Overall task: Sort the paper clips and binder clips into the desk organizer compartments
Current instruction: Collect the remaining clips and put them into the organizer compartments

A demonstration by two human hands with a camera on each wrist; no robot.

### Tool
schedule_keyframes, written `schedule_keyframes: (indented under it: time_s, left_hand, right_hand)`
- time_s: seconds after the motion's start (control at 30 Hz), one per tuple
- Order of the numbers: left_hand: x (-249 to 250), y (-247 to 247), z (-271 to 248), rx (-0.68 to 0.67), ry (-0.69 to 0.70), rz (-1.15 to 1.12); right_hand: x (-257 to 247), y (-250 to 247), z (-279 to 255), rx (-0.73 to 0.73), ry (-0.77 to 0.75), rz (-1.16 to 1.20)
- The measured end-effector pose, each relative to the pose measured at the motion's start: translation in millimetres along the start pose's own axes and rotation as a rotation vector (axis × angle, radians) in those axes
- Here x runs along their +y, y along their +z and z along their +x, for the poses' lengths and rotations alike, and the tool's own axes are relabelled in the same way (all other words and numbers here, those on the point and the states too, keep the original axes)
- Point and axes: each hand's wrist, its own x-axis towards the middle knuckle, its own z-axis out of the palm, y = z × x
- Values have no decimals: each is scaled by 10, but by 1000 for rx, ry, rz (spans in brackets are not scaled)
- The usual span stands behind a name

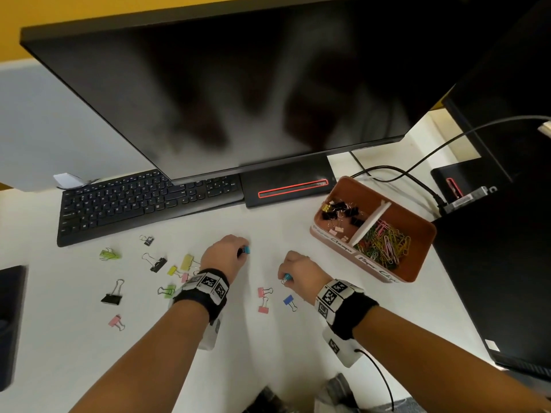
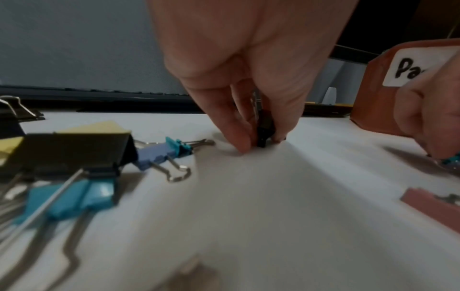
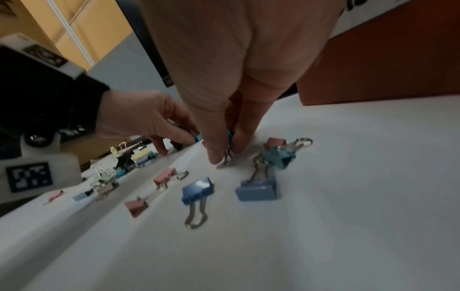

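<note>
Left hand (image 1: 222,254) fingers pinched on black clip (image 2: 264,129); right hand (image 1: 299,271) fingers clamped on teal clip (image 1: 286,277), both at desk (image 1: 298,338) surface.

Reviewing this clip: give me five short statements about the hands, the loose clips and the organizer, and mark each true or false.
1. The left hand pinches a small clip at the desk surface. True.
2. The right hand is flat and holds nothing. False: its fingers pinch a teal binder clip by the wire handle.
3. The organizer stands left of the keyboard. False: it stands to the right, beside the monitor base.
4. Coloured paper clips fill the organizer's nearer compartment. True.
5. No binder clips remain on the desk. False: several lie loose, among them a black binder clip and a blue binder clip.
</note>
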Motion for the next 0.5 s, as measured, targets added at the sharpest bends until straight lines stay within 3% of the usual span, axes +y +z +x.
schedule_keyframes:
  time_s: [0.1,0.2,0.33,0.43,0.5]
  left_hand:
    - [56,-25,-16,25,-2,-167]
    - [384,-213,-41,96,112,-448]
    - [1146,-527,6,96,272,-646]
    - [1576,-552,118,-13,279,-753]
    - [1643,-545,154,20,279,-690]
  right_hand:
    - [-54,-204,-176,69,-23,83]
    - [-55,-591,-426,326,-67,170]
    - [79,-1156,-604,634,10,192]
    - [246,-1332,-541,642,156,228]
    - [299,-1323,-537,653,185,237]
